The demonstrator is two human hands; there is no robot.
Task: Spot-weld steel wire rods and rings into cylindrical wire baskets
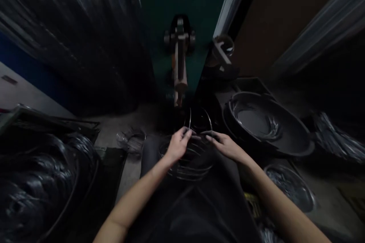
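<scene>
Left grip [179, 145] closed on the top edge of a wire cage [189, 163], cage low and centred between the forearms; right grip [225, 146] fingertips on the wire, closure unclear. Black plastic basin [265, 121] just right, rim near the right hand. Open concrete floor [125, 174] left, before dark wire coils [37, 182].

The left hand [179, 145] and right hand [226, 147] pinch the top of a wire frame [191, 167] over the lap [194, 212], beside a black basin [264, 123], with coiled wire [37, 186] far left.
</scene>
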